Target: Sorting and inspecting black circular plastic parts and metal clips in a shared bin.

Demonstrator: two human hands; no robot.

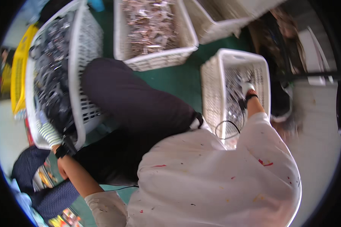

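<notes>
Green floor (170, 78) is leaving passage beside the rectangular white plastic crate (212, 85); a dark-trousered leg (127, 89) is blocking leftward.

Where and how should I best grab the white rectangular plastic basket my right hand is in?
Probably grip the left long edge of the white rectangular plastic basket, coming from above, fingers curled over its rim. That edge stands above the loose silvery pieces and looks unobstructed, while the gloved right hand and arm occupy the right side.
</notes>
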